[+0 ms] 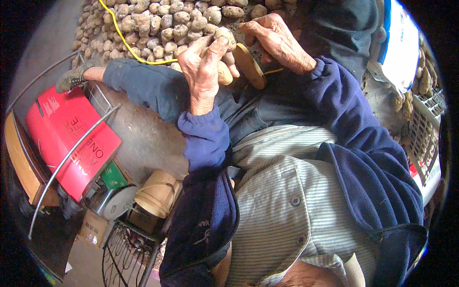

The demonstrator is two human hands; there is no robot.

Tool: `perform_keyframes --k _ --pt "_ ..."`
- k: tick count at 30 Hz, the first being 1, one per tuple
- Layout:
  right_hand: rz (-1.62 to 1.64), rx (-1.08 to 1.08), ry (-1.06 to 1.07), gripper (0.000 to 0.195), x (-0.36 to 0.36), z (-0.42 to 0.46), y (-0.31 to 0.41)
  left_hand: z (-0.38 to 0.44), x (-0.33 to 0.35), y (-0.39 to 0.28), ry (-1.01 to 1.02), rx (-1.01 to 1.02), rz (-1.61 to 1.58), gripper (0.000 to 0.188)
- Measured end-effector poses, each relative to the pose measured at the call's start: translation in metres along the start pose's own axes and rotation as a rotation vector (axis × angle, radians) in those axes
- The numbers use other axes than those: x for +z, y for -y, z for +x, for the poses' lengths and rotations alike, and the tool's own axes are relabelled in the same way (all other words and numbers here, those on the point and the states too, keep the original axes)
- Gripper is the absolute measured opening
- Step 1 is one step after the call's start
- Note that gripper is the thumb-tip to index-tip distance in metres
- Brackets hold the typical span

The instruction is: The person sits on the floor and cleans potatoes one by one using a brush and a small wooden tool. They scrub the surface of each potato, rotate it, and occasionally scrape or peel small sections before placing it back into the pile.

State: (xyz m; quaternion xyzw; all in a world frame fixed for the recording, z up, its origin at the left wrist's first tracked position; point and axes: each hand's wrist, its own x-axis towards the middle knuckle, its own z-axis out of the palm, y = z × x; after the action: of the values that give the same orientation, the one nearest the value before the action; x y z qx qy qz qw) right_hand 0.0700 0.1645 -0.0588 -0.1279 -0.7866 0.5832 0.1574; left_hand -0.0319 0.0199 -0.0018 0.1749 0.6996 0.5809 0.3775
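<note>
My left hand [204, 62] grips a potato [226, 37] between thumb and fingers, above my lap. A second, smooth yellowish potato [224, 74] shows just under its fingers; whether it is held too cannot be told. My right hand [274, 39] is bent at the wrist beside the potato pile, its fingers curled; whether they hold anything is hidden. Between the hands lies a long, flat, tan piece [250, 66], its material unclear. Many soil-dusted potatoes [154, 25] are heaped on the floor beyond my legs, with a yellow cord [123, 41] across them.
On the left are a red box [73, 140], a curved metal rail [71, 154], a beige bucket [157, 193] and a black wire rack [125, 254]. On the right stand a white-and-blue sack [398, 46] and a grey plastic crate [425, 132] near more tubers [426, 77].
</note>
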Motion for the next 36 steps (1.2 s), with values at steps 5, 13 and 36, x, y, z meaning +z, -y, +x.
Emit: perform_keyframes --k 5,13,36 --pt "0.090 -0.123 0.144 0.018 -0.006 0.001 0.007 -0.002 0.003 -0.004 0.039 0.010 -0.011 0.027" --pt "0.440 0.122 0.121 0.037 -0.006 -0.001 0.019 0.000 0.012 0.008 0.017 0.016 -0.246 0.024" --pt "0.471 0.321 0.086 0.028 -0.003 -0.005 0.026 0.011 0.004 0.028 -0.031 -0.028 -0.288 0.030"
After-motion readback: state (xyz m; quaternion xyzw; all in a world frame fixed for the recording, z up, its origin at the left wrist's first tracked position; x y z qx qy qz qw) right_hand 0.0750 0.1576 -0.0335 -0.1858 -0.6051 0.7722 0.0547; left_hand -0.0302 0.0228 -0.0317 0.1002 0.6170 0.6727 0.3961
